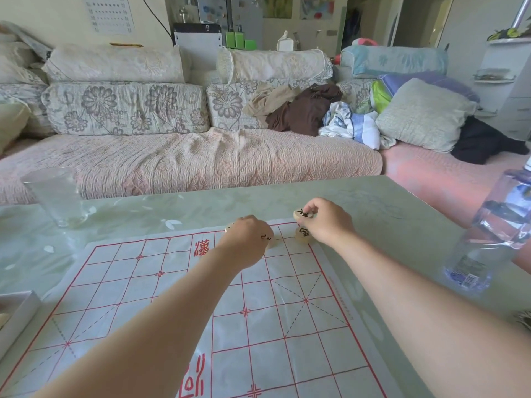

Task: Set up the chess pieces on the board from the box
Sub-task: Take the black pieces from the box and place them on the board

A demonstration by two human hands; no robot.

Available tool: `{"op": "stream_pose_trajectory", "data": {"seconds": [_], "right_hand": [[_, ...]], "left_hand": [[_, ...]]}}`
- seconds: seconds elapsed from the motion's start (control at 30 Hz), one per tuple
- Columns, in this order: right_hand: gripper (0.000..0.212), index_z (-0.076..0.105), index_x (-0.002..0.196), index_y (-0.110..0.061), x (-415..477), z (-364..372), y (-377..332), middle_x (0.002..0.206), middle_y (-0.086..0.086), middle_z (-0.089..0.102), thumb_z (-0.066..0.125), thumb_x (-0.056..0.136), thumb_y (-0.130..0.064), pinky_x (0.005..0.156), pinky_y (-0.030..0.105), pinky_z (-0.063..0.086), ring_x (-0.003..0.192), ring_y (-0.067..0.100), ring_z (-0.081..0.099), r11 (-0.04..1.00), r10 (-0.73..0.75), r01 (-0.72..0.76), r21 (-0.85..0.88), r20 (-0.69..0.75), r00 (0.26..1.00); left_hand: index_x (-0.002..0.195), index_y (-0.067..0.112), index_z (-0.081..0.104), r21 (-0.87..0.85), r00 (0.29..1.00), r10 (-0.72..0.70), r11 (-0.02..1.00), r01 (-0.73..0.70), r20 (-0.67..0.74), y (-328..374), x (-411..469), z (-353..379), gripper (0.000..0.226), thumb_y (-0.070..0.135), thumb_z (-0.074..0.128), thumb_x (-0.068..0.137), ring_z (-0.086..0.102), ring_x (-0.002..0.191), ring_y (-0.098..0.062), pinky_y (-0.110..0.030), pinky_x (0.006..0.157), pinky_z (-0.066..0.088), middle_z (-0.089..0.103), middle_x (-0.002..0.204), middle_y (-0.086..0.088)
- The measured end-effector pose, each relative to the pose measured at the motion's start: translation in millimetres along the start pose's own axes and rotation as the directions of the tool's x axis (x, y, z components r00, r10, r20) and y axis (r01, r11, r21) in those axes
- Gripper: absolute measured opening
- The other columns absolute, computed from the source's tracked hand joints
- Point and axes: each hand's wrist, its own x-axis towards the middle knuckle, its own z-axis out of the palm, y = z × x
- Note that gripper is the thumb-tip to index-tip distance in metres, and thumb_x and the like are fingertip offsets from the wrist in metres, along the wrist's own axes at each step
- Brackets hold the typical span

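A white Chinese chess board sheet (149,285) with red grid lines lies on the table. My left hand (245,242) is at the board's far edge, its fingers curled round pale round pieces (268,239) with black characters. My right hand (326,222) is at the far right corner and pinches a pale piece (301,214) just above another pale piece (304,234) that sits on the corner point. The corner of a white box (17,317) shows at the left edge.
An empty glass (57,196) stands at the table's far left. A clear plastic water bottle (500,231) stands at the right edge. The green glass table top (388,219) ends at a sofa with cushions and clothes.
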Motion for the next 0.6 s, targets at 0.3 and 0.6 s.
{"op": "stream_pose_trajectory", "data": {"seconds": [0.3,0.6], "right_hand": [[0.015,0.069,0.090,-0.030,7,20,0,0.102,-0.006,0.070,0.061,0.089,-0.043,0.092,0.036,0.042,0.106,0.026,0.058,0.987,-0.098,0.102,-0.126,0.033,0.995],[0.017,0.070,0.089,-0.029,-17,6,-41,0.101,-0.005,0.064,0.054,0.089,-0.028,0.078,0.032,0.048,0.094,0.022,0.061,0.973,-0.226,0.227,-0.049,0.029,0.974]], "left_hand": [[0.096,0.027,0.073,-0.047,0.997,0.043,0.998,-0.045,-0.058,-5,-2,9,0.027,0.011,0.051,0.091,0.049,0.100,-0.020,-0.028,0.082,0.044,0.054,0.102,0.000],[0.117,0.029,0.063,-0.039,0.987,0.052,0.998,-0.058,-0.152,-7,-22,-9,0.027,0.023,0.051,0.094,0.045,0.112,-0.018,-0.029,0.089,0.040,0.055,0.116,0.002]]}}
